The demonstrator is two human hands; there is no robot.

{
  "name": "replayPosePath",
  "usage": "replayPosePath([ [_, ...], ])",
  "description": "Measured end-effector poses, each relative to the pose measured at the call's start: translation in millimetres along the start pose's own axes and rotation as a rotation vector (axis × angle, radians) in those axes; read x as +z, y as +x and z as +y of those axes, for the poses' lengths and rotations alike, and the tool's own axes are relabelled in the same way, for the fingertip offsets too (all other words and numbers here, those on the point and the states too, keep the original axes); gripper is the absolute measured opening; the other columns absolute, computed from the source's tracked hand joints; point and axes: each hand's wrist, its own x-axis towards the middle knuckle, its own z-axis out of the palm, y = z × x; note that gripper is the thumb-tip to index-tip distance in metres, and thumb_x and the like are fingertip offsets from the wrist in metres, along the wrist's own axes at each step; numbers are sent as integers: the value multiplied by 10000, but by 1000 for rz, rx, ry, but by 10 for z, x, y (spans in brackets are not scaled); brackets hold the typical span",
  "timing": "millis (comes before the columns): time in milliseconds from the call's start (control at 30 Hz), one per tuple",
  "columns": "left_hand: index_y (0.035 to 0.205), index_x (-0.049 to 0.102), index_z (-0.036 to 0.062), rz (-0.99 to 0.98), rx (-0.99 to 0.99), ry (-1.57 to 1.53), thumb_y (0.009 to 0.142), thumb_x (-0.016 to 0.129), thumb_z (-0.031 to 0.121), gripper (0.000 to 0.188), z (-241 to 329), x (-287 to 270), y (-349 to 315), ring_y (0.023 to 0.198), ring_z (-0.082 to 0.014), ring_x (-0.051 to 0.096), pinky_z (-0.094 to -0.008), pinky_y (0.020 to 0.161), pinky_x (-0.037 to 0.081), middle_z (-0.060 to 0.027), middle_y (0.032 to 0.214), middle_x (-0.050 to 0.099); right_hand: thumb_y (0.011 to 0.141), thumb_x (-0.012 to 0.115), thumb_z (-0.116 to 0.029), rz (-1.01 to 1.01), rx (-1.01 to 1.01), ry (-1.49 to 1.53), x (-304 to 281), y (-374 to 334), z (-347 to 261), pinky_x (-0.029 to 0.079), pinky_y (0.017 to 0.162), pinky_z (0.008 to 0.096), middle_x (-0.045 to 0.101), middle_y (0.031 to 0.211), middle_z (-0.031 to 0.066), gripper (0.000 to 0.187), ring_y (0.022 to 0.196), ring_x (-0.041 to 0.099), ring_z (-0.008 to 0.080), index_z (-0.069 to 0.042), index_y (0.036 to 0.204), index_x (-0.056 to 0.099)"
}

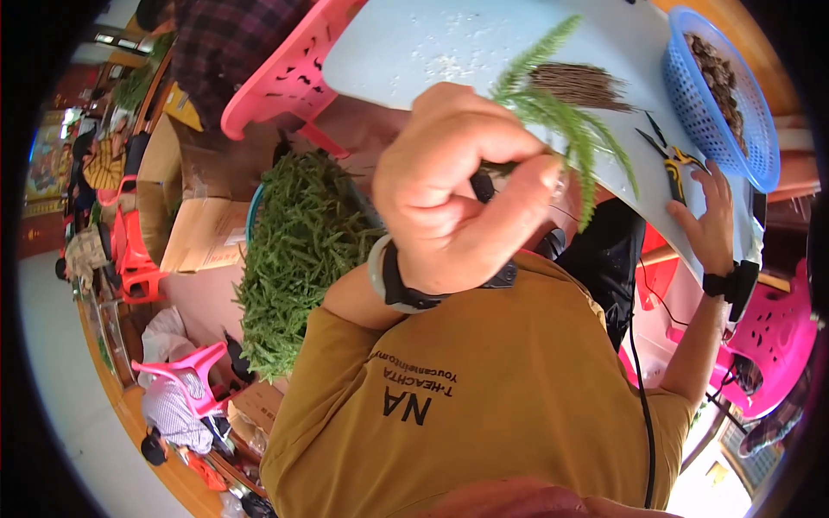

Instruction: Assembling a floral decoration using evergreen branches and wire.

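Raised in front of my chest, my left hand [466, 190] pinches a green artificial fern sprig [566, 112] between thumb and curled fingers. Its feathery fronds fan out above and beyond the hand, over the table. On the table at the right lie cutting pliers [667, 155] with yellow-and-black handles and spread jaws pointing away from me. My right hand [710, 220] is at their handles, thumb and fingers apart, fingertips touching or very close to the handle ends. A bundle of thin brown stems [580, 86] lies on the table behind the sprig.
A blue plastic basket [682, 95] with brown pieces stands at the table's right. White bits are scattered on the light table [389, 43]. Left of me are a tub heaped with green sprigs [302, 233], a cardboard box [203, 229] and pink chairs [276, 86]. Other people sit farther off.
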Motion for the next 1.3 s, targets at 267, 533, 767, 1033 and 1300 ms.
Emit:
replayPosePath([
  [267,752,574,-24,-165,74,-14,673,620,-64,99,75,-80,16,587,-159,497,-289,618,381,-90,687,565,714,677,-242,-112,-95,111,-1,143,14,330,960,414,452,1245,204,481,1141,426,361,-12,1099,501],
  [533,623,565,61,7,-41,-33,584,657,-19,128,136,-12,34,562,-167,516,-276,621,355,-14,605,561,732,672,-251,-273,-144,22,-189,222,-109,382,827,378,534,1091,140,427,991,498,289,-3,1041,513],
  [767,596,530,89,28,-16,33,563,644,-1,149,130,-50,40,530,-164,496,-280,605,333,1,569,511,748,665,-238,-101,166,948,-298,32,-172,393,767,318,487,1084,124,547,883,499,189,27,1175,449],
  [1033,605,518,101,70,4,90,548,643,7,166,65,1,14,542,-176,487,-295,635,326,12,570,490,618,744,-385,-321,-66,1364,-731,-102,-890,413,748,301,483,1061,146,836,870,516,203,93,1226,427],
  [1300,619,517,118,150,160,277,514,647,6,201,52,-6,14,557,-176,467,-321,650,317,25,601,486,534,730,-303,-99,-359,892,-907,78,-1269,405,723,297,503,966,174,726,843,501,229,96,1105,526],
])
